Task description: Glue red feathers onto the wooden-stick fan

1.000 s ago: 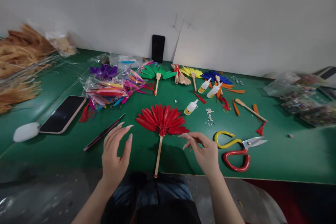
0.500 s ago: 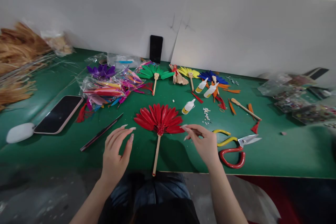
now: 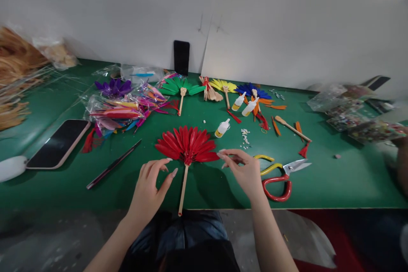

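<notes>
A red feather fan (image 3: pixel 186 144) with a light wooden handle lies in front of me, its handle end reaching the table's near edge. My right hand (image 3: pixel 240 170) is closed in a pinch at the tip of its rightmost feather. Left of the handle, my left hand (image 3: pixel 148 185) hovers with thumb and fingers apart, holding nothing. Beyond the fan stands a small white glue bottle (image 3: pixel 222 128), with tiny white beads (image 3: pixel 245 136) scattered to its right. Scissors (image 3: pixel 282 176) with one yellow and one red handle lie beside my right hand.
Green, yellow and blue feather fans (image 3: pixel 182 87) line the back, with two more glue bottles (image 3: pixel 250 107). Bagged feathers (image 3: pixel 117 110), a pen (image 3: pixel 113 165) and a phone (image 3: pixel 59 143) lie left. A wooden stick (image 3: pixel 293 128) and bead bags (image 3: pixel 360 123) are right. Part of another person's arm (image 3: pixel 402 161) shows far right.
My left hand has moved right, closer to the fan's handle, still open. My right hand stays at the same feather tip. The view has shifted slightly, and another person's arm has appeared at the right edge.
</notes>
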Motion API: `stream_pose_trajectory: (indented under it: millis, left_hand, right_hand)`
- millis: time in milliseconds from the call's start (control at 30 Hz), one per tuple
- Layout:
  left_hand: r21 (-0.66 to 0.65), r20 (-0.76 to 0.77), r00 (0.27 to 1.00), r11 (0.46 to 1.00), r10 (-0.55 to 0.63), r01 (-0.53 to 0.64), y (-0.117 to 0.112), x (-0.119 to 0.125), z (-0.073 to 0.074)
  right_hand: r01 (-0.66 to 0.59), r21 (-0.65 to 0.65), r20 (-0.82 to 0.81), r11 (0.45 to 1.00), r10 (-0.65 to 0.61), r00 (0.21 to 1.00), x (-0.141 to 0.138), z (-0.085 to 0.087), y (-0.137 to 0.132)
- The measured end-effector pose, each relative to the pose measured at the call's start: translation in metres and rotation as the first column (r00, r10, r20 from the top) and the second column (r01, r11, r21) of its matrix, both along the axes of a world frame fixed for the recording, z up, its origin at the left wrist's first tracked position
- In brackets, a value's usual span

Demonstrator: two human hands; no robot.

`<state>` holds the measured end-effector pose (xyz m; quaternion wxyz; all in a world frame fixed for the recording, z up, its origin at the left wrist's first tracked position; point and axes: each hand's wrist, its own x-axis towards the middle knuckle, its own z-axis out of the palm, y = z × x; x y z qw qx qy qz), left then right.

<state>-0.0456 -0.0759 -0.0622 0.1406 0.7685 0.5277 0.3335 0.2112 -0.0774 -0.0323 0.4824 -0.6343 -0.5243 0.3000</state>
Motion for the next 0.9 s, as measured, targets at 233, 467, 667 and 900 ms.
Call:
stream_pose_trajectory:
  millis: [233, 467, 667, 900]
  left_hand:
    - [0.07, -0.03, 0.997, 0.995, -0.064, 0.066, 0.002, 0.01, 0.003]
    - [0.109, -0.013, 0.997, 0.991, -0.074, 0.075, 0.005, 0.016, 0.005]
    - [0.187, -0.02, 0.995, 0.977, -0.103, 0.105, 0.011, 0.026, 0.022]
    - [0.344, -0.083, 0.98, 0.918, -0.178, 0.196, 0.021, 0.043, 0.049]
  right_hand:
    - [-0.082, -0.057, -0.168, 0.995, 0.072, 0.983, -0.009, -0.007, -0.002]
    - [-0.249, -0.12, -0.451, 0.961, 0.171, 0.876, -0.019, -0.003, 0.0]
    - [-0.537, -0.02, -0.659, 0.843, 0.393, 0.641, -0.021, 0.008, -0.003]
    - [-0.651, 0.026, -0.917, 0.758, 0.278, 0.287, -0.04, 0.009, -0.009]
